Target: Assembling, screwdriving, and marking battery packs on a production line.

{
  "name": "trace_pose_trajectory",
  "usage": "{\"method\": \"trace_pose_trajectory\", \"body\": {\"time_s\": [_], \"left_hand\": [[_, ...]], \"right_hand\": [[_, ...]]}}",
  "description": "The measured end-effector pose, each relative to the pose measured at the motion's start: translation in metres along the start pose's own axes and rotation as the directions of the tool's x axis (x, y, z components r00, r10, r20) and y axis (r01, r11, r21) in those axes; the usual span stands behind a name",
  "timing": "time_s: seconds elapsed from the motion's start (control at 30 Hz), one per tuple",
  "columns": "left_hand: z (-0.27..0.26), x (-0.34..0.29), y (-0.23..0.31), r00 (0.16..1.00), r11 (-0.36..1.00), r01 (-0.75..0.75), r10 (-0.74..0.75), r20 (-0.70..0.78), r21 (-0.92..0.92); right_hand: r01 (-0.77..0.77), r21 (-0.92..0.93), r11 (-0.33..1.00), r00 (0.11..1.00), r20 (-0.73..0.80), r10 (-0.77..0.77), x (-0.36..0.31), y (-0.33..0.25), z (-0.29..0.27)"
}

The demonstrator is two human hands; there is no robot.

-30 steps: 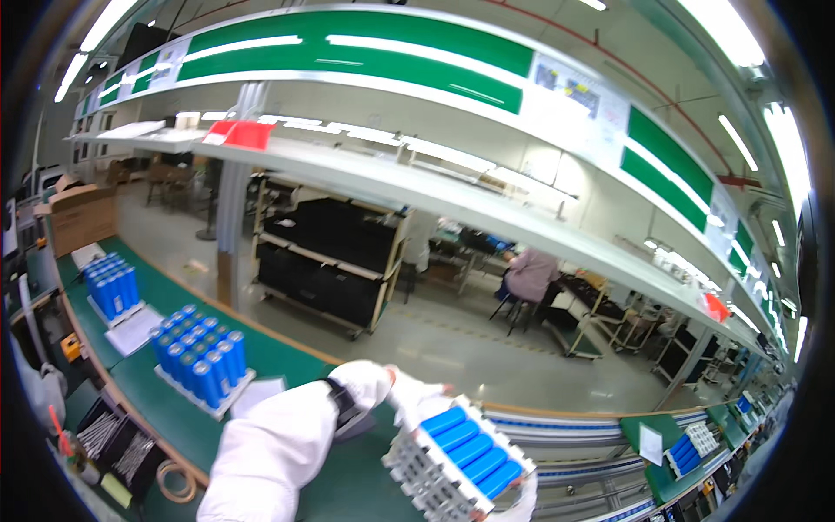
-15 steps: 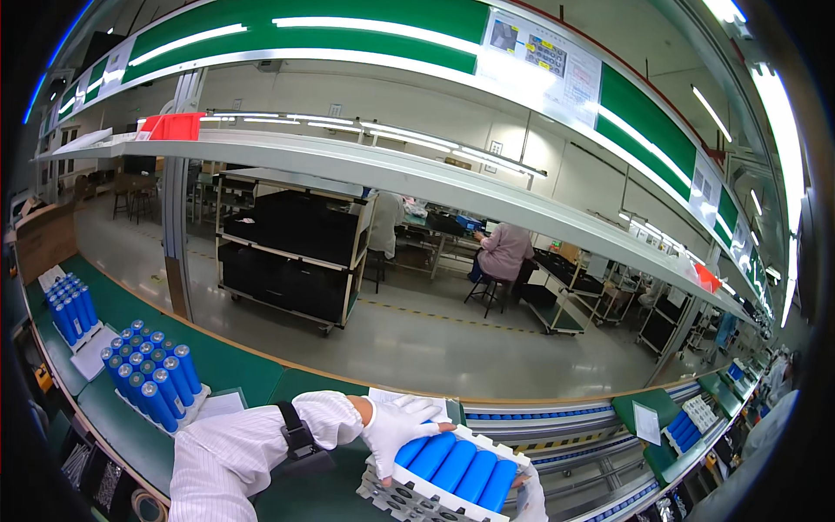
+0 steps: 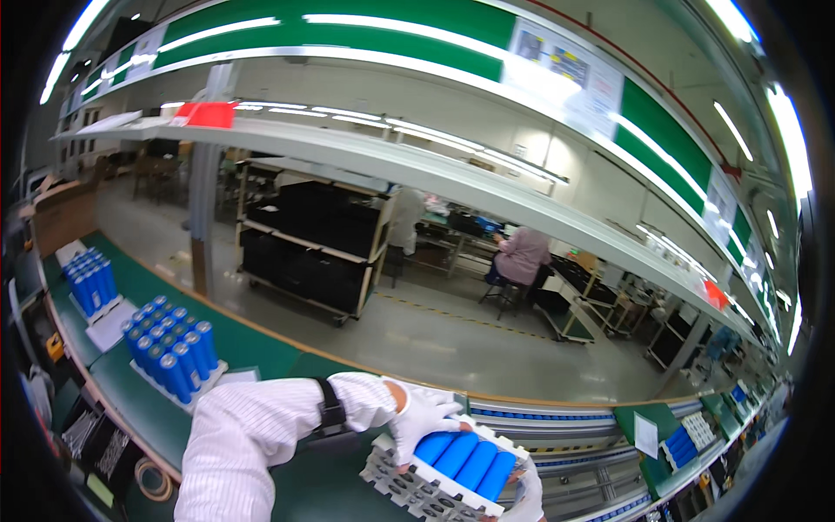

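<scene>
My left hand [image 3: 424, 421], in a white glove, lies over the upper left side of a battery pack [image 3: 470, 461], its fingers curled over the edge. The pack is a row of blue cylindrical cells lying between white plastic holders; the near holder [image 3: 416, 489] has round openings and notched edges. At the pack's right end my right hand [image 3: 525, 493], also gloved, grips the side, partly hidden by the pack and the frame's lower edge. Both hands hold the pack tilted above the green bench.
To the left on the green bench top [image 3: 122, 370] stand two groups of upright blue cells, a nearer one [image 3: 174, 352] and a farther one [image 3: 90, 283], in white holders. A roller conveyor [image 3: 557, 435] runs to the right. A tape roll [image 3: 154, 478] lies lower left. Beyond, a person [image 3: 522, 255] sits.
The surroundings have shifted right and slightly up in the picture as the view turned. Both hands still grip the battery pack, which has turned slightly.
</scene>
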State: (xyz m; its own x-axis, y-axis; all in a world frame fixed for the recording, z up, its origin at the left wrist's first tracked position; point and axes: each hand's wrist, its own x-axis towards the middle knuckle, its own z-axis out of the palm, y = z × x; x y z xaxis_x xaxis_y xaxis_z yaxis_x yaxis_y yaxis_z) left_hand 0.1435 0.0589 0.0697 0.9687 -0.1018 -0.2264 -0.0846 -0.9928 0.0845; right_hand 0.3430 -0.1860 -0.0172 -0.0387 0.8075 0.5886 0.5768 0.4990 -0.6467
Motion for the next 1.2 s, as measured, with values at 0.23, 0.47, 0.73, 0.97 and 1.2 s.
{"method": "trace_pose_trajectory", "body": {"time_s": [0.23,0.47,0.73,0.97,1.2], "left_hand": [[-0.003,-0.056,0.049,0.983,0.983,0.023,0.012,-0.182,0.184],[0.029,-0.115,0.108,0.92,0.967,0.066,0.036,-0.39,0.245],[0.141,-0.144,0.095,0.681,0.904,0.208,0.139,-0.719,0.373],[0.114,-0.168,0.121,0.603,0.925,0.38,-0.258,-0.755,-0.012],[0.195,-0.178,0.126,-0.003,0.629,0.361,-0.737,-0.676,-0.688]], "right_hand": [[0.057,-0.029,0.998,0.997,-0.05,-0.059,-0.011,-0.029,0.012],[-0.181,0.288,0.94,0.964,-0.138,0.228,-0.048,-0.073,0.06],[0.251,-0.511,0.822,0.966,0.077,-0.247,-0.081,-0.043,0.103],[0.412,-0.593,0.692,0.863,0.008,-0.506,-0.031,-0.084,0.102],[0.109,-0.547,0.83,0.927,-0.246,-0.284,0.009,-0.088,0.107]]}}
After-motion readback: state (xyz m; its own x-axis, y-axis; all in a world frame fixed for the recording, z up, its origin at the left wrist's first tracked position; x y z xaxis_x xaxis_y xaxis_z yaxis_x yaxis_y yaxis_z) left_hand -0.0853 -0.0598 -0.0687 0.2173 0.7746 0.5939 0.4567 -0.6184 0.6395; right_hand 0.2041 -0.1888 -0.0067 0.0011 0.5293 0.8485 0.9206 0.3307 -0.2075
